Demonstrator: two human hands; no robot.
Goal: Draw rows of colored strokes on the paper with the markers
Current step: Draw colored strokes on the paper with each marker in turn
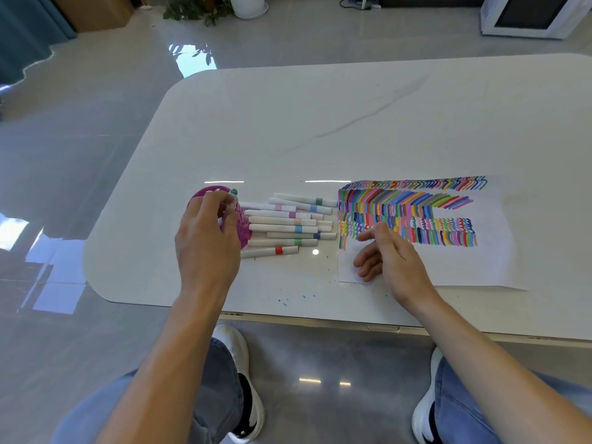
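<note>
Pinched teal-capped marker [234, 193] in left hand [205, 238] at pink cup [244, 227], contents hidden | saw loose markers [282, 221] rowed right of cup | held right hand [387, 254] slack-fingered, empty, over paper [480, 264]

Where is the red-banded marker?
In the head view the red-banded marker lies nearest the person in the marker row, between the left hand and the paper.

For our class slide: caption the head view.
Left hand grips a teal-capped marker by the purple holder; right hand open over the paper.
</note>
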